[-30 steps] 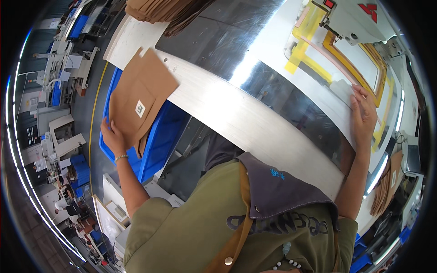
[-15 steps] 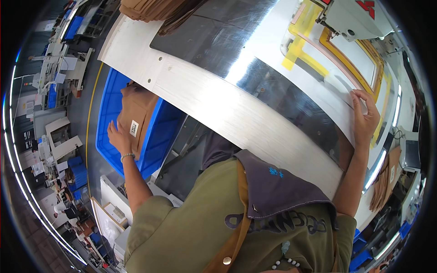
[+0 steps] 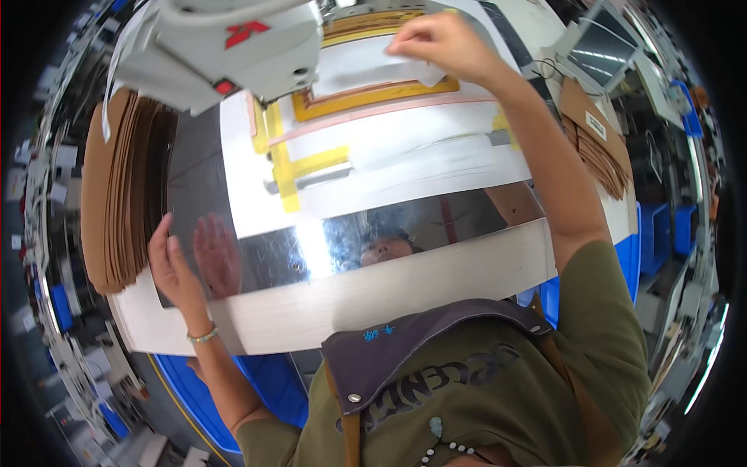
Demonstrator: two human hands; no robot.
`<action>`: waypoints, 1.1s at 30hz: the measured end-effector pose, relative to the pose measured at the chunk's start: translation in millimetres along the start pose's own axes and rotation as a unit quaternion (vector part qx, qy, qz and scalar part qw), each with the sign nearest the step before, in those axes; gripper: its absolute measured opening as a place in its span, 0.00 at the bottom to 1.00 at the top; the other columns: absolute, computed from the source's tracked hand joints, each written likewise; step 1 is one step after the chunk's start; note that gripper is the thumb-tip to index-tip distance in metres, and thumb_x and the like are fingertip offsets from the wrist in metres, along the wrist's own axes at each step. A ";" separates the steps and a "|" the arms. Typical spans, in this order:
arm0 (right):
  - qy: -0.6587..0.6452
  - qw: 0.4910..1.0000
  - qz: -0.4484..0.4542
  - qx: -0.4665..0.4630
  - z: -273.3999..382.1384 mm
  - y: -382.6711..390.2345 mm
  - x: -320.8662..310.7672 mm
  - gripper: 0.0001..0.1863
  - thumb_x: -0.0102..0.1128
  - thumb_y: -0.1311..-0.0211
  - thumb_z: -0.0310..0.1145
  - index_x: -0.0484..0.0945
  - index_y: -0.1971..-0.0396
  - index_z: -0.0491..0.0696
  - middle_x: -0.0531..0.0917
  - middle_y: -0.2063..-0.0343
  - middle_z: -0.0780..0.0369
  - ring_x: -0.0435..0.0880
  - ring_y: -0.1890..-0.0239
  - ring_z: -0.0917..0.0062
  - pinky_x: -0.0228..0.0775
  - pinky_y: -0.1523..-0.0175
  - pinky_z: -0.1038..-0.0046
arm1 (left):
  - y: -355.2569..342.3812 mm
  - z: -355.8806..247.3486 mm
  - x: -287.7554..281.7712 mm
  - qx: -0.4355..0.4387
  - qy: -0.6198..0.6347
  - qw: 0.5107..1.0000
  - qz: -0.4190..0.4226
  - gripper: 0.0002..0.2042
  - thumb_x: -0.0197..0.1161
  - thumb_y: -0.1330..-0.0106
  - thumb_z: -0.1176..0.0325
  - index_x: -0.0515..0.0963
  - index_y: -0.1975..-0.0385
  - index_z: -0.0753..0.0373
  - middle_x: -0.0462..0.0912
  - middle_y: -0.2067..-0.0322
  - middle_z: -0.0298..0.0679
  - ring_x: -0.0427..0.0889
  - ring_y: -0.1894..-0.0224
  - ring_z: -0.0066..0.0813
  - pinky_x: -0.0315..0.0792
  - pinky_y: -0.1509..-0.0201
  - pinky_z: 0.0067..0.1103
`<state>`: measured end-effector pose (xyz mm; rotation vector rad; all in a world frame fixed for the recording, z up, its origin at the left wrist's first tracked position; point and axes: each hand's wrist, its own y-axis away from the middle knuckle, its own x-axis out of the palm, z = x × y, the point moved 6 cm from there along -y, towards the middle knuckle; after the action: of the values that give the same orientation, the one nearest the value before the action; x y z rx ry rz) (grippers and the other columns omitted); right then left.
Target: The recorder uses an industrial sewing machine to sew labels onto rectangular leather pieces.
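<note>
My left hand (image 3: 175, 268) is over the front left of the table, fingers stretched and apart, with nothing in it. Its fingertips are beside a thick stack of flat brown pieces (image 3: 117, 194), and the shiny metal plate (image 3: 350, 241) mirrors the palm. At the far side my right hand (image 3: 447, 47) has its thumb and forefinger drawn together above a yellow-edged rectangular frame (image 3: 373, 101). Whatever those fingertips may pinch is too small to make out. The frame lies on a white template sheet (image 3: 412, 167) with yellow tape strips (image 3: 288, 167).
A white sewing machine head (image 3: 210, 54) overhangs the template from the far left. Brown pieces with a white label (image 3: 595, 136) lie at the table's right edge, near a grey screen (image 3: 603, 47). A blue bin (image 3: 272, 381) is under the table's left front.
The view has turned toward the machine. My left hand has left the brown piece in the blue bin and come up beside the stack. My right hand has reached farther over the yellow-edged frame.
</note>
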<state>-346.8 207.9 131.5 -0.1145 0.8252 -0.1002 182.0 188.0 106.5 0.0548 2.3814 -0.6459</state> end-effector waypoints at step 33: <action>0.070 0.980 0.174 0.066 -27.3 -19.0 0.6 0.07 0.71 0.35 0.29 0.87 0.59 0.45 0.79 0.79 0.70 0.78 0.72 0.84 0.70 0.63 0.74 | -66.7 -101.8 204.3 0.304 -0.227 0.873 0.306 0.35 0.57 0.24 0.39 0.75 0.28 0.60 0.64 0.23 0.55 0.57 0.19 0.56 0.49 0.18 0.46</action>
<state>-367.3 187.3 115.3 0.1654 0.9652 0.1687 -51.2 151.1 77.7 0.8038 1.5013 -0.9326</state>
